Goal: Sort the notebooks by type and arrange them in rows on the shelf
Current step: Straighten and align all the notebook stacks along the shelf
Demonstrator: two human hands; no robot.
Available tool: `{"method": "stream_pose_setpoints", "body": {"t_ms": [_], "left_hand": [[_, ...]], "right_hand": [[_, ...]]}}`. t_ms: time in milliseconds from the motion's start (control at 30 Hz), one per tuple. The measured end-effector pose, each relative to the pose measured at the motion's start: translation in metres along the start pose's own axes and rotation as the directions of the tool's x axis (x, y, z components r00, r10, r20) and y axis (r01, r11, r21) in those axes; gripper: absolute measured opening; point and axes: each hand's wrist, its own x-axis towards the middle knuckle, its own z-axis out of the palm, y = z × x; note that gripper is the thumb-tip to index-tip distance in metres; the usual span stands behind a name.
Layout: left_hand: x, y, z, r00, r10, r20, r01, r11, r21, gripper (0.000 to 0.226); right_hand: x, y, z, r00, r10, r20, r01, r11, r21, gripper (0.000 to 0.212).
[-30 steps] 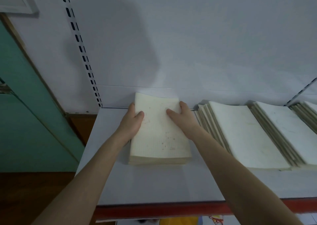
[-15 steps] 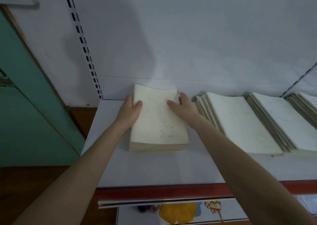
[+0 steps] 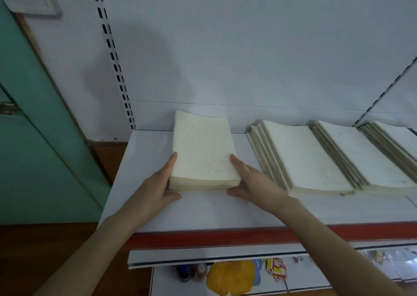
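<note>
Cream notebook stack [image 3: 203, 151] pressed between left hand [image 3: 155, 187] and right hand [image 3: 255, 182].

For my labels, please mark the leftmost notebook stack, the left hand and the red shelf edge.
leftmost notebook stack [image 3: 203, 151]: head view, top cover.
left hand [image 3: 154, 188]: head view, its back.
red shelf edge [image 3: 225, 237]: head view, front strip.

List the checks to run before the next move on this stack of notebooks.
1. Left hand against the near left corner of the stack: ok.
2. Right hand against its near right corner: ok.
3. Near edge of the stack even: ok.
4. Top sheet's far edge flat: not ok, it looks wavy.
5. Bare shelf between the stack and the fanned row on the right: ok.
6. Same type as that row: cannot tell.
</note>
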Motion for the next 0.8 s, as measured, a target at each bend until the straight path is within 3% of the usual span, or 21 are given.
{"method": "stream_pose_setpoints", "body": {"t_ms": [233, 367, 533, 700, 800], "left_hand": [[0.002, -0.001, 0.004, 1.000, 0.004, -0.014, -0.003, 0.992, 0.124, 0.087], [0.001, 0.001, 0.005, 0.999, 0.005, -0.051, 0.000, 0.996, 0.093, 0.085], [0.000, 0.007, 0.004, 0.998, -0.008, -0.057, 0.010, 0.999, 0.039, 0.090], [0.000, 0.015, 0.004, 0.988, 0.051, -0.146, -0.056, 0.998, -0.031, 0.076], [0.002, 0.016, 0.008, 0.982, 0.028, -0.189, -0.025, 1.000, 0.018, 0.071]], "right_hand": [[0.003, -0.001, -0.001, 0.997, -0.020, 0.073, 0.038, 0.966, -0.255, 0.082], [0.000, -0.003, 0.000, 0.998, -0.035, 0.046, 0.046, 0.961, -0.271, 0.078], [0.000, -0.004, 0.000, 0.999, 0.011, 0.045, -0.005, 0.991, -0.137, 0.080], [-0.005, -0.011, -0.003, 0.995, 0.104, -0.007, -0.097, 0.946, 0.310, 0.077], [-0.004, -0.013, -0.001, 0.995, 0.103, -0.015, -0.091, 0.935, 0.343, 0.069]]}}
